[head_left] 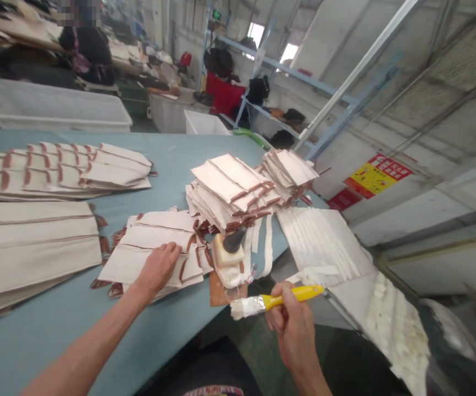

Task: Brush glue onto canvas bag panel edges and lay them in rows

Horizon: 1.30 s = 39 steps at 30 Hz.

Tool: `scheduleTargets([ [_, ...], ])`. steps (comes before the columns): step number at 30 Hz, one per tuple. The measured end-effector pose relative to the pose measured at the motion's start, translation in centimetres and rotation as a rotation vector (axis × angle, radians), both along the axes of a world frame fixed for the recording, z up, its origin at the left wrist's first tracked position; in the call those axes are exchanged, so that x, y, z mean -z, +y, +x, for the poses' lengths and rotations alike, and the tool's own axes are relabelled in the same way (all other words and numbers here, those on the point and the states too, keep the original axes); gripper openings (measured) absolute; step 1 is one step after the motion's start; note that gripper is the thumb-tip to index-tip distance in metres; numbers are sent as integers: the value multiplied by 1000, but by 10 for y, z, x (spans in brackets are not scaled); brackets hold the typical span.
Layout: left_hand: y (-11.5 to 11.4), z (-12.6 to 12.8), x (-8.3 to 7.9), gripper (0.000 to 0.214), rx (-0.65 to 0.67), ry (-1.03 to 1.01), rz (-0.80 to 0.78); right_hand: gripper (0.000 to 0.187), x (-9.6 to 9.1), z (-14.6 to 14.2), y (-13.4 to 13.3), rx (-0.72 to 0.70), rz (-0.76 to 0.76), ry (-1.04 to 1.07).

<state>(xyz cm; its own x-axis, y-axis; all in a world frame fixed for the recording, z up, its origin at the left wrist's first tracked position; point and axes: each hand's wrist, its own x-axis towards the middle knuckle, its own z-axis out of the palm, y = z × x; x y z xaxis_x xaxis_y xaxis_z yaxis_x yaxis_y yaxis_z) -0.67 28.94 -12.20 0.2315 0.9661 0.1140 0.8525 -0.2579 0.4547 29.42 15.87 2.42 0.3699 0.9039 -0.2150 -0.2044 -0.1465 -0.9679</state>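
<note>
The yellow-handled brush with white, glue-caked bristles (271, 301) sits low in the scene, just off the table's near edge, at about five o'clock from the glue pot. The right hand (293, 324) has its fingers curled tight round the handle, bristles pointing to nine o'clock. The left hand (158, 268) lies flat, fingers together, pressing on a fanned stack of cream fabric pieces edged in brown trim (155, 247). Between the hands stands a squat, glue-crusted pot with a dark cone-shaped cap (230, 258), resting on a brown card.

At twelve o'clock from the pot, more cream-and-brown stacks (238, 190) are heaped, matte and flat. At three o'clock, white strips lie on a pale sloping board (324, 242). The smooth blue-grey tabletop (172, 159) runs off to nine o'clock, carrying long folded cream panels (32, 242). Beyond are white plastic tubs (52, 104), blue metal shelving (287, 71) and a seated person (87, 47) at eleven o'clock.
</note>
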Motion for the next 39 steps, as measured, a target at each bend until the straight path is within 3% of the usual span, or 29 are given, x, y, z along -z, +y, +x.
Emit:
scheduleTargets([
  [4,10,-26,-10,27,-35,-47,-21,56,2,5,3,9,16,5],
  [8,-4,-52,-43,30,-200,-223,36,53,6,-3,6,6,77,-24],
  [13,-75,-71,-100,40,-477,-426,133,37,3,-33,11,-104,343,-230],
  [17,-143,-55,-123,41,-618,-572,170,20,-7,-80,20,-313,644,-441],
  [20,-186,-36,-121,46,-744,-773,128,21,-6,-124,22,-408,814,-504],
  [24,-233,-20,-109,55,-984,-1030,29,27,5,-165,7,-466,825,-613],
  [29,-268,-12,-96,59,-1054,-1085,1,25,15,-186,-13,-600,784,-736],
  [33,-291,-16,-88,72,-1057,-1153,-127,27,34,-199,-13,-615,838,-744],
  [36,-311,-26,-86,73,-1118,-990,-143,31,52,-203,-9,-642,892,-723],
  [39,-321,-42,-92,70,-1227,-620,71,32,64,-199,-8,-714,947,-711],
])
